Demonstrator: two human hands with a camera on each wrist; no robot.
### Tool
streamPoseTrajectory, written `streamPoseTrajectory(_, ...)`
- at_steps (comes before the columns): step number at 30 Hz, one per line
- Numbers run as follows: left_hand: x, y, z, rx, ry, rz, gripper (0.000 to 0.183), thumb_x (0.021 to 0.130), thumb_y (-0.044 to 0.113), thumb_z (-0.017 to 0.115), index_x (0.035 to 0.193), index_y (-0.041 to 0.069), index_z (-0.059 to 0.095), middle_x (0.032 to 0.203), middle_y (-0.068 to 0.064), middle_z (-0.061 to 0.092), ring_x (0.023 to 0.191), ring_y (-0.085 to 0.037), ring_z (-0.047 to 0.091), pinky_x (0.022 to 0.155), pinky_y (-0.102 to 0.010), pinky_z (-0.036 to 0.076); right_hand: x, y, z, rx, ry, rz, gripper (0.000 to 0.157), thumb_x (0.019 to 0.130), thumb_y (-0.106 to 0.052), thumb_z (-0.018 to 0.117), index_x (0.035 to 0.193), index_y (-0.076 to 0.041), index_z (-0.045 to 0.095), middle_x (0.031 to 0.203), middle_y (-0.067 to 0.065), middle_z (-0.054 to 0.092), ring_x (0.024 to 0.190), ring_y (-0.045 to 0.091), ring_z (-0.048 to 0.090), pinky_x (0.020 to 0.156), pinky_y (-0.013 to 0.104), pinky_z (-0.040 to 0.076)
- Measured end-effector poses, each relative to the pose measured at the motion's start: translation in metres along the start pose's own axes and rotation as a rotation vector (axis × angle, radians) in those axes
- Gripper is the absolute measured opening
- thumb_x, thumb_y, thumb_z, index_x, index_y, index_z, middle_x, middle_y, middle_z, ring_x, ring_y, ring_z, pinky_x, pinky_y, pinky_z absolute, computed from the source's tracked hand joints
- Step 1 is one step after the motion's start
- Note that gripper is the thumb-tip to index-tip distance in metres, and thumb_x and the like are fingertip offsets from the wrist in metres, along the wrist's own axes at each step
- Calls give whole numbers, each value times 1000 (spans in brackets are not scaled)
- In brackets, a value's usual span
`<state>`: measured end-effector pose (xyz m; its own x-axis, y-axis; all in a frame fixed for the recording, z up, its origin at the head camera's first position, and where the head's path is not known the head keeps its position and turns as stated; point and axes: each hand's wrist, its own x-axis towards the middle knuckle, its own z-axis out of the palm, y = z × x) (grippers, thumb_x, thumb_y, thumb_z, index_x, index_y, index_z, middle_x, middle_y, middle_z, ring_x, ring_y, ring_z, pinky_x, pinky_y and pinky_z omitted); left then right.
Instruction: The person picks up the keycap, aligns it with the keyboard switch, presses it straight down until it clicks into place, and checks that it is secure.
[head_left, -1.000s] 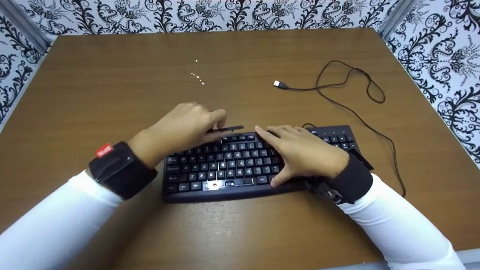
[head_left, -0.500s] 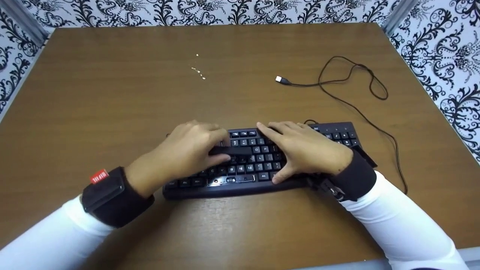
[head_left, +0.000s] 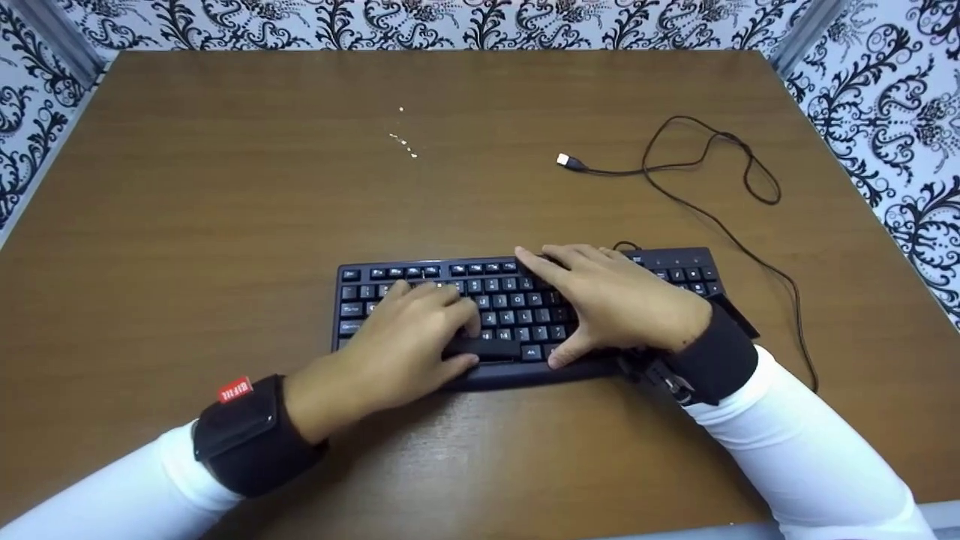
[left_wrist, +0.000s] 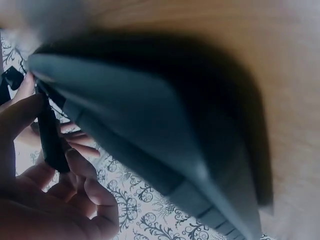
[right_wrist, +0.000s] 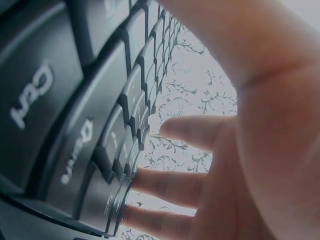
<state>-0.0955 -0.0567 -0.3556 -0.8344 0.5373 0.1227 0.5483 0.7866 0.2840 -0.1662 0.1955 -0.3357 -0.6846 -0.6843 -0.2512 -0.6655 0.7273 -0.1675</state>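
A black keyboard (head_left: 499,382) lies on the table, its keys partly hidden under both hands. My left hand (head_left: 412,337) pinches a long black space bar keycap (head_left: 491,349) between thumb and fingers, close over the bottom row of keys. In the left wrist view, the space bar (left_wrist: 51,137) stands out from the fingers near the keyboard's front edge. My right hand (head_left: 615,300) rests spread across the keyboard's right part, thumb near the front edge and fingers reaching the back edge. In the right wrist view, its straight fingers (right_wrist: 170,186) lie over the keys.
A thin black cable (head_left: 709,216) loops over the table's right side, its USB plug (head_left: 572,162) toward the middle. Several small white specks (head_left: 403,142) lie on the brown table (head_left: 225,187). Black-and-white patterned walls (head_left: 487,26) border the back and sides.
My left hand has brought the space bar from above the keyboard's back edge toward me, down to the front row, uncovering the upper left keys. My right hand has stayed in place.
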Motion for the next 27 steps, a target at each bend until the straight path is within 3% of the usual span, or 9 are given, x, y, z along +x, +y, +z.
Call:
streamPoseTrajectory(6, -3, -1, 5, 14, 11, 24, 28, 80, 38, 82, 95, 21, 66, 89, 5, 64, 81, -17, 60, 77, -40, 44, -1, 1, 1, 4, 8, 5, 125, 64, -63, 84, 162, -25, 16, 159, 22, 33, 145, 43, 34, 117, 64, 28)
streamPoseTrajectory(10, -3, -1, 5, 27, 5, 59, 28, 79, 39, 83, 95, 21, 67, 91, 3, 66, 83, -18, 62, 77, -40, 44, -2, 1, 3, 10, 2, 8, 125, 64, -64, 84, 162, -26, 16, 159, 22, 33, 145, 43, 34, 116, 65, 28)
streamPoseTrajectory(17, -7, -3, 2, 50, 8, 100, 15, 88, 31, 74, 97, 22, 68, 94, 3, 68, 86, -19, 65, 76, -40, 46, 0, 0, 1, 0, -3, 6, 125, 64, -65, 84, 162, -27, 16, 159, 22, 33, 145, 43, 34, 116, 65, 29)
streamPoseTrajectory(27, -11, -7, 5, 5, 23, 139, 14, 85, 22, 78, 96, 22, 70, 91, 4, 67, 82, -16, 63, 68, -32, 39, -1, 1, 3, 0, 13, -2, 124, 63, -63, 85, 161, -27, 18, 158, 23, 35, 144, 44, 35, 114, 66, 30)
